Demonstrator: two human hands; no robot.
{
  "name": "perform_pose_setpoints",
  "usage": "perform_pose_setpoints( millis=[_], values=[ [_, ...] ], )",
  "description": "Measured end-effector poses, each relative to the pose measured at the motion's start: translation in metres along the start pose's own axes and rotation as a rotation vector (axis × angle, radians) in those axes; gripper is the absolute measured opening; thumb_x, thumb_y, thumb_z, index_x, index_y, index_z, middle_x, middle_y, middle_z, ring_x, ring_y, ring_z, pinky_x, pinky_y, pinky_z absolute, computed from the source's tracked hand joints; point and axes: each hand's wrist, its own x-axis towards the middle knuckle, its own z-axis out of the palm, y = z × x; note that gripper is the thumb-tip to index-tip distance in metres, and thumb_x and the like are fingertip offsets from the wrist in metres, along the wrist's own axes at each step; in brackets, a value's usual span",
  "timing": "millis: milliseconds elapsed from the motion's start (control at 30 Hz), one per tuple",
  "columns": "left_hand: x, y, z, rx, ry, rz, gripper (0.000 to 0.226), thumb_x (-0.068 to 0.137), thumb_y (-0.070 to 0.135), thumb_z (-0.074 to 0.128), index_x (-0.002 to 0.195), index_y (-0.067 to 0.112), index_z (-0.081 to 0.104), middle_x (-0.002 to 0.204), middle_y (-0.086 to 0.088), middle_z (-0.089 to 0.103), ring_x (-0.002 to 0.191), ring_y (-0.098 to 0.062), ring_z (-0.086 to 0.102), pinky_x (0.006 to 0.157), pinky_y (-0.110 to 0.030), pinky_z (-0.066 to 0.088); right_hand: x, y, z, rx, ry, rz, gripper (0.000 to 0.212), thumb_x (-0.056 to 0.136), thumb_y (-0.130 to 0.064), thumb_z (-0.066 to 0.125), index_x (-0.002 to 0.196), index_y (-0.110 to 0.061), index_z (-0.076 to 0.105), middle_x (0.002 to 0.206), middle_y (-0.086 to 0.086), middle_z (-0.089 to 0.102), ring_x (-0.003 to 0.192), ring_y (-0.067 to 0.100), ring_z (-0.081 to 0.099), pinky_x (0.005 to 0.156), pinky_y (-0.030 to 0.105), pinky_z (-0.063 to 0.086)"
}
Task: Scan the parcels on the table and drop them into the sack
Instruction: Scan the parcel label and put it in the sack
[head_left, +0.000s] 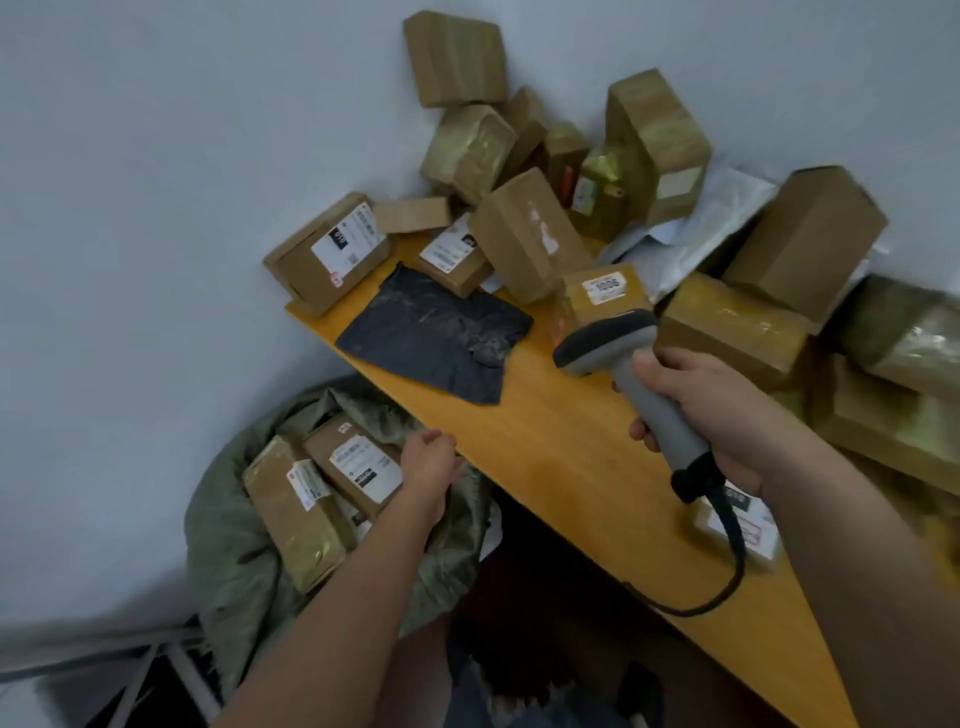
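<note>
Right of centre in the frame, a grey handheld barcode scanner (631, 374) is held by the right hand (696, 415), whose grip is wrapped around the handle; its head is pointed toward a small taped box with a numbered label (597, 296) on the wooden worktop (561, 441). A black cable (722, 566) is seen trailing from the handle base across the worktop. At lower left, the left hand (428, 462) is held over the open green woven sack (239, 566), its fingers loosely curled with nothing gripped, just beside a labelled cardboard parcel (358, 467) lying inside. A second taped parcel (296, 514) is lodged next to it. A dark grey poly mailer (436, 332) is laid flat on the worktop, and a heap of brown parcels (530, 234) is piled toward the upper right against the wall.
</note>
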Motion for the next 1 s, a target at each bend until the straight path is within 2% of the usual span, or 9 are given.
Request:
perform_pose_setpoints(
  millis=[100, 233, 300, 367, 533, 733, 833, 900, 1000],
  values=[
    [-0.034, 0.000, 0.069, 0.240, -0.041, 0.101, 0.034, 0.100, 0.015, 0.050, 0.133, 0.011, 0.044, 0.095, -0.002, 0.054, 0.082, -0.020, 0.057, 0.090, -0.048, 0.053, -0.024, 0.022, -0.061, 0.062, 0.086, -0.016, 0.034, 0.100, -0.037, 0.051, 0.126, -0.015, 0.055, 0.102, 0.016, 0.064, 0.063, 0.017, 0.063, 0.062, 0.034, 0.052],
    [-0.078, -0.028, 0.165, 0.563, -0.220, 0.281, 0.044, 0.099, 0.024, 0.055, 0.139, 0.011, 0.041, 0.135, -0.009, 0.049, 0.108, -0.024, 0.057, 0.086, -0.038, 0.051, -0.055, 0.057, -0.141, 0.126, 0.190, 0.003, 0.038, 0.098, -0.039, 0.054, 0.130, -0.019, 0.053, 0.087, 0.017, 0.064, 0.060, 0.018, 0.063, 0.061, 0.035, 0.052],
    [-0.095, -0.050, 0.209, 0.700, -0.285, 0.349, 0.062, 0.094, 0.034, 0.062, 0.144, 0.007, 0.036, 0.143, -0.011, 0.042, 0.122, -0.025, 0.050, 0.087, -0.033, 0.048, -0.069, 0.073, -0.176, 0.140, 0.242, 0.015, 0.036, 0.098, -0.038, 0.054, 0.129, -0.019, 0.053, 0.090, 0.016, 0.064, 0.057, 0.015, 0.063, 0.053, 0.030, 0.053],
    [-0.106, -0.072, 0.245, 0.848, -0.312, 0.385, 0.087, 0.086, 0.048, 0.069, 0.147, 0.002, 0.027, 0.147, -0.013, 0.034, 0.130, -0.028, 0.042, 0.094, -0.034, 0.044, -0.083, 0.090, -0.206, 0.116, 0.288, 0.010, 0.035, 0.099, -0.038, 0.052, 0.128, -0.019, 0.053, 0.096, 0.014, 0.065, 0.062, 0.016, 0.066, 0.059, 0.031, 0.056],
    [-0.116, -0.117, 0.289, 1.156, -0.205, 0.398, 0.137, 0.062, 0.069, 0.076, 0.152, 0.006, -0.005, 0.149, -0.012, 0.019, 0.138, -0.033, 0.024, 0.110, -0.045, 0.031, -0.109, 0.127, -0.257, 0.098, 0.326, 0.041, 0.030, 0.099, -0.039, 0.051, 0.123, -0.022, 0.054, 0.112, 0.010, 0.061, 0.069, 0.016, 0.068, 0.063, 0.029, 0.055],
    [-0.120, -0.121, 0.285, 1.079, -0.087, 0.353, 0.117, 0.058, 0.051, 0.086, 0.139, 0.003, 0.017, 0.135, -0.014, 0.030, 0.128, -0.033, 0.029, 0.106, -0.041, 0.036, -0.107, 0.143, -0.284, 0.155, 0.342, 0.075, 0.029, 0.099, -0.039, 0.053, 0.121, -0.020, 0.055, 0.109, 0.011, 0.061, 0.068, 0.019, 0.067, 0.065, 0.033, 0.055],
    [-0.109, -0.104, 0.266, 0.923, -0.039, 0.161, 0.119, 0.046, 0.052, 0.088, 0.133, 0.006, 0.021, 0.133, -0.014, 0.037, 0.126, -0.034, 0.038, 0.102, -0.041, 0.043, -0.099, 0.138, -0.279, 0.207, 0.312, 0.066, 0.026, 0.099, -0.037, 0.054, 0.118, -0.019, 0.055, 0.105, 0.015, 0.061, 0.065, 0.017, 0.066, 0.058, 0.029, 0.054],
    [-0.103, -0.086, 0.251, 0.659, -0.062, 0.015, 0.112, 0.039, 0.049, 0.091, 0.123, 0.007, 0.029, 0.127, -0.015, 0.052, 0.114, -0.033, 0.055, 0.090, -0.043, 0.054, -0.096, 0.132, -0.272, 0.208, 0.275, 0.044, 0.024, 0.099, -0.036, 0.053, 0.116, -0.019, 0.057, 0.103, 0.015, 0.062, 0.065, 0.017, 0.066, 0.061, 0.030, 0.055],
    [-0.111, -0.057, 0.234, 0.361, -0.126, -0.073, 0.087, 0.056, 0.040, 0.093, 0.120, 0.008, 0.044, 0.110, -0.011, 0.064, 0.099, -0.025, 0.063, 0.067, -0.034, 0.053, -0.093, 0.118, -0.259, 0.204, 0.233, 0.006, 0.025, 0.099, -0.035, 0.053, 0.117, -0.019, 0.057, 0.103, 0.015, 0.064, 0.068, 0.019, 0.066, 0.067, 0.034, 0.055]
  ],
)
